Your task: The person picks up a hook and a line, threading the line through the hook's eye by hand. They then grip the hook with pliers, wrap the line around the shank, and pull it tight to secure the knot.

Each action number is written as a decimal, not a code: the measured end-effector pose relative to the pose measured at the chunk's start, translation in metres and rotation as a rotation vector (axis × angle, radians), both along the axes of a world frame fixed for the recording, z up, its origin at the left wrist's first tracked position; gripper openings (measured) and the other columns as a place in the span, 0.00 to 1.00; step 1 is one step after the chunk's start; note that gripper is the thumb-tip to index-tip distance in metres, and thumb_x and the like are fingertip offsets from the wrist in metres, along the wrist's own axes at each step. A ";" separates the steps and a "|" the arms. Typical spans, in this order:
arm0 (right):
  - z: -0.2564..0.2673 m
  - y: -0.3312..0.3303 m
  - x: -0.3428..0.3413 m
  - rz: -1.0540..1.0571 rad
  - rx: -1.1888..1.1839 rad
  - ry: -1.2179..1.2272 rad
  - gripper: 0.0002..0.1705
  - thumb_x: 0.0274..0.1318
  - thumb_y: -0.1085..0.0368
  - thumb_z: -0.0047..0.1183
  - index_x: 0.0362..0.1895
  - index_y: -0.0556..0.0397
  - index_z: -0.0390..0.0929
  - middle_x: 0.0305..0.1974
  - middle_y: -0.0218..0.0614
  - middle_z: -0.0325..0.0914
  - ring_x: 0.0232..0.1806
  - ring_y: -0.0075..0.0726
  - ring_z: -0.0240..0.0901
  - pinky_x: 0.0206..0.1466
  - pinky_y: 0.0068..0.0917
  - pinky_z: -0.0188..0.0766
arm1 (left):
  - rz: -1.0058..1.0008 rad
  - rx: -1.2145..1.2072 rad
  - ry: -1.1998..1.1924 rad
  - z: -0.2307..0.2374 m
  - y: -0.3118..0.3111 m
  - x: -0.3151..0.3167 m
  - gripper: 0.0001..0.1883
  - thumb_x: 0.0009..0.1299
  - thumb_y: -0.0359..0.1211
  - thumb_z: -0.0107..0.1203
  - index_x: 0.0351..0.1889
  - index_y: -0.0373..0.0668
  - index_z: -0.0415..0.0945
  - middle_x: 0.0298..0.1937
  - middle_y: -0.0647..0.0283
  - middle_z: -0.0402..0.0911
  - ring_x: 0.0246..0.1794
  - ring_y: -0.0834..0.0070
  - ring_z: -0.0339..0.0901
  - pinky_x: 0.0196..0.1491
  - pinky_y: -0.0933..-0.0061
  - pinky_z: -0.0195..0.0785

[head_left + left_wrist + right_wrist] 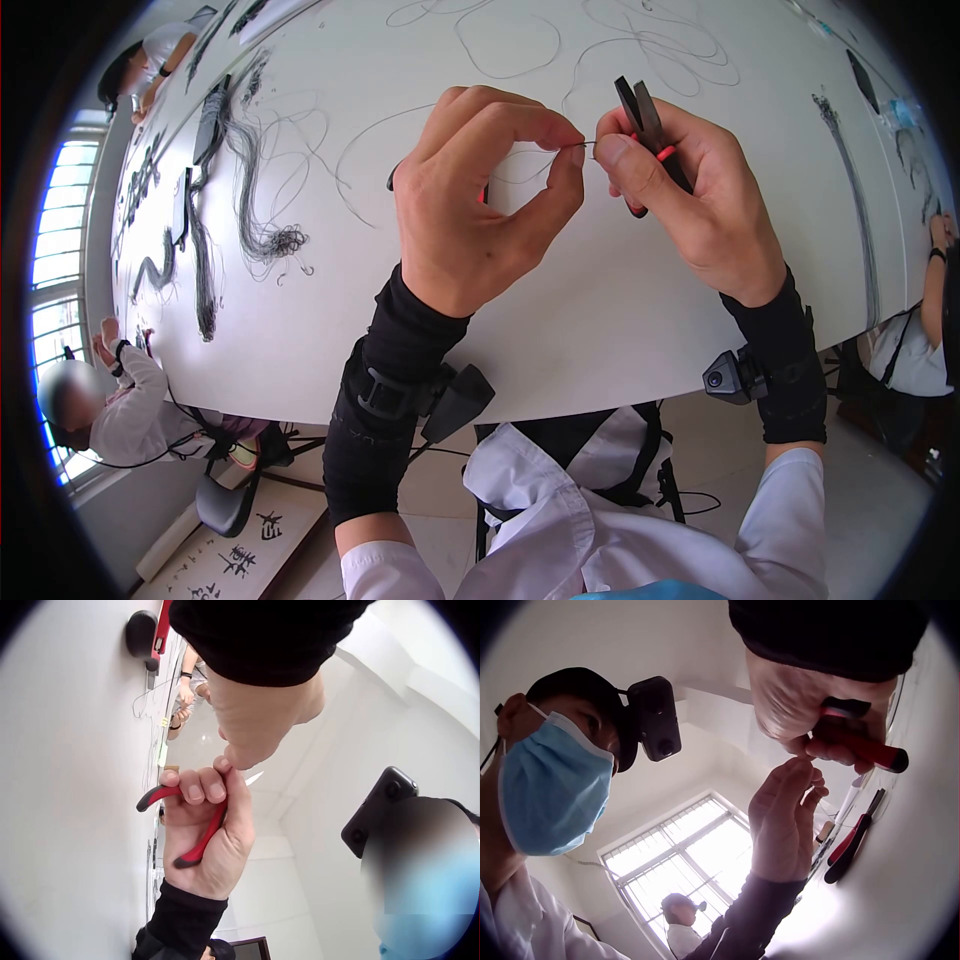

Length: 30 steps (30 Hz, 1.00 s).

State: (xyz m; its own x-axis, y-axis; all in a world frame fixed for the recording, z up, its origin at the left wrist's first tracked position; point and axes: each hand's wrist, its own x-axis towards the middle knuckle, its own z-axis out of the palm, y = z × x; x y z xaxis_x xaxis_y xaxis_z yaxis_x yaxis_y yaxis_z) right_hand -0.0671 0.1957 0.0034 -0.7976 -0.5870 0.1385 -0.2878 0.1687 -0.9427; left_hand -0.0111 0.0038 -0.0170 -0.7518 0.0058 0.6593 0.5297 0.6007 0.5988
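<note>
My left hand (pixel 480 195) pinches a thin dark wire (pixel 589 144) between thumb and forefinger. Across a small gap, the thumb and forefinger of my right hand (pixel 700 190) are at the wire's other end. That right hand also holds pliers (pixel 648 118) with red and black handles, the metal jaws pointing away from me. In the left wrist view, its fingers wrap one red handle (pixel 201 844) against the palm. A second red-and-black hand tool (pixel 851 847) lies on the table beside the left hand, mostly hidden behind that hand in the head view.
Loose wire coils (pixel 510 45) spread over the far part of the white table (pixel 600 300). Bundles of dark wire (pixel 250 190) lie at the left, and a long straight bundle (pixel 850 200) at the right. Other people sit around the table.
</note>
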 end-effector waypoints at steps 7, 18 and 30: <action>0.001 -0.001 0.002 -0.033 -0.036 0.094 0.14 0.68 0.57 0.55 0.38 0.56 0.76 0.25 0.23 0.68 0.26 0.17 0.59 0.31 0.20 0.59 | 0.025 0.018 0.009 0.004 0.003 -0.001 0.09 0.61 0.20 0.66 0.39 0.36 0.81 0.41 0.60 0.84 0.42 0.72 0.81 0.48 0.72 0.74; 0.003 0.000 0.000 0.009 -0.008 0.117 0.13 0.70 0.57 0.54 0.40 0.55 0.75 0.27 0.23 0.66 0.30 0.17 0.59 0.35 0.19 0.58 | 0.020 -0.009 0.014 0.004 0.002 0.000 0.09 0.61 0.20 0.66 0.39 0.36 0.82 0.41 0.60 0.84 0.41 0.72 0.81 0.45 0.73 0.73; 0.003 0.000 0.000 -0.006 -0.013 0.096 0.12 0.68 0.59 0.57 0.38 0.55 0.77 0.25 0.23 0.68 0.27 0.17 0.60 0.32 0.19 0.61 | 0.013 -0.031 0.023 0.004 0.002 0.000 0.07 0.64 0.22 0.67 0.39 0.36 0.82 0.39 0.60 0.84 0.40 0.72 0.81 0.45 0.74 0.74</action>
State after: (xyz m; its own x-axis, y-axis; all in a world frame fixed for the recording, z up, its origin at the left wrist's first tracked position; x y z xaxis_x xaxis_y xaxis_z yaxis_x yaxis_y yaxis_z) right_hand -0.0666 0.1954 0.0062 -0.7838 -0.5799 0.2223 -0.3764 0.1589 -0.9127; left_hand -0.0107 0.0055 -0.0134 -0.7366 0.0165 0.6761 0.5349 0.6260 0.5675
